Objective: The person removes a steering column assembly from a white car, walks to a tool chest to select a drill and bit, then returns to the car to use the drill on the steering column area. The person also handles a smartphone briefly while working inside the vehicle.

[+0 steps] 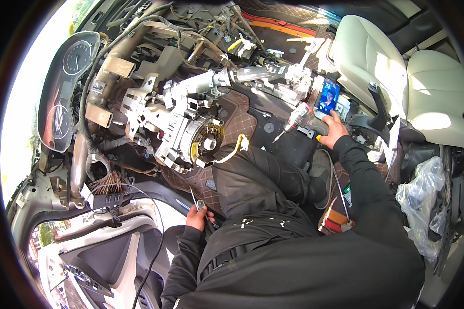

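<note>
The right hand (335,129) grips a grey cordless driver (300,119); its bit could scratch the lit phone (328,96); the left hand (197,215) clamps a thin metal tool (194,198).

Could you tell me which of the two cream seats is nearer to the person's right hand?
The front seat, directly above the right hand holding the power tool; the other seat lies farther right, beyond it.

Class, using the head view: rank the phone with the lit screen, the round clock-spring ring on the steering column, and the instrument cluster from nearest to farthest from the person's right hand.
From the right hand:
1. Phone, just above the hand by the seat.
2. Clock-spring ring, middle, on the bare steering column.
3. Instrument cluster, far left, hanging loose.
</note>
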### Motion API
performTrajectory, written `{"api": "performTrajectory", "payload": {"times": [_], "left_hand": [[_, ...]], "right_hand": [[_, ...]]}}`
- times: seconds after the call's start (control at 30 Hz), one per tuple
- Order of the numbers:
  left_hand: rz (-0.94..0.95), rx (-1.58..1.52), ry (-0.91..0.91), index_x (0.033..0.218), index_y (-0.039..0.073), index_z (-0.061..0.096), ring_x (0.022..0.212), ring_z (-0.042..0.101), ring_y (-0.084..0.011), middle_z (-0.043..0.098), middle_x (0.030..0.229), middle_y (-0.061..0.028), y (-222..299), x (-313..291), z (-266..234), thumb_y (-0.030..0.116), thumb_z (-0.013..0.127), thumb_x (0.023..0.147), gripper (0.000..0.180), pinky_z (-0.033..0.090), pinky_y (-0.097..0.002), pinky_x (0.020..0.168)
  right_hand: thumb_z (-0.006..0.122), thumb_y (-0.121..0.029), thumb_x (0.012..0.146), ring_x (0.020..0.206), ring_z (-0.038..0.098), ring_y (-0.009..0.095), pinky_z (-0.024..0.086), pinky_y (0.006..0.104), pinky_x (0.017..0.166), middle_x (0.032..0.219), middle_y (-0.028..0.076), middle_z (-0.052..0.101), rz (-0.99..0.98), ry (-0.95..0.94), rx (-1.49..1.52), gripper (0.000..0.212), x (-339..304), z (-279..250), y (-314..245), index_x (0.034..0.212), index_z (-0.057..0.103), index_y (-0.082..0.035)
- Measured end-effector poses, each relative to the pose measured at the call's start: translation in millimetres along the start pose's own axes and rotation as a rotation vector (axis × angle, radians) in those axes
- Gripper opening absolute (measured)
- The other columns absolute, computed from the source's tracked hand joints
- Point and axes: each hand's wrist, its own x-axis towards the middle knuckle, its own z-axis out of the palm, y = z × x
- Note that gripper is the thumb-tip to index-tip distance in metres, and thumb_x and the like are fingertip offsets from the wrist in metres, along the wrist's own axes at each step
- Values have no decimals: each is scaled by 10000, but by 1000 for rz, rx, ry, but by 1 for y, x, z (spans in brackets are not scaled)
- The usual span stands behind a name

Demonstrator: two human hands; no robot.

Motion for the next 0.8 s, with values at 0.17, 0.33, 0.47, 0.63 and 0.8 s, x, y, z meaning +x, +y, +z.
{"api": "performTrajectory", "payload": {"times": [0.17, 0.33, 0.47, 0.63, 0.8], "left_hand": [[-1, -15, -1, 1191, 46, 594, 653, 708, -257, 731, 846, -144, -1, -3, 1, 149, 598, 1108, 131, 589, -385, 627], [-3, -6, 5, 1185, 21, 588, 652, 702, -255, 724, 846, -150, 1, -7, 2, 137, 591, 1107, 140, 587, -378, 628], [3, -5, 21, 1190, 21, 583, 649, 701, -257, 725, 847, -154, -2, -9, -1, 140, 592, 1106, 146, 589, -379, 628], [-22, -17, 20, 1211, 55, 582, 677, 716, -258, 727, 869, -140, -12, -7, -6, 166, 598, 1114, 149, 601, -395, 630], [-25, -29, 1, 1203, 53, 583, 675, 715, -259, 726, 870, -142, -17, -7, -8, 166, 596, 1116, 144, 603, -393, 627]], "right_hand": [[829, -202, 666, 1325, 608, 563, 525, 532, 1121, 1707, 335, 333, -39, -4, 20, 685, -21, 0, -1, 1327, 651, -165], [844, -215, 671, 1342, 603, 559, 521, 519, 1132, 1710, 363, 309, -51, -51, -28, 685, -7, -9, 8, 1329, 657, -181], [869, -235, 675, 1366, 592, 556, 513, 501, 1145, 1706, 373, 310, -82, -66, -52, 692, 17, -14, 19, 1331, 656, -185], [898, -246, 659, 1442, 519, 569, 490, 495, 1171, 1683, 400, 328, -79, -125, -19, 719, 29, -11, 30, 1332, 648, -196], [901, -243, 659, 1478, 481, 567, 472, 492, 1193, 1680, 401, 333, -76, -134, -4, 718, 28, -10, 31, 1327, 640, -193]]}}
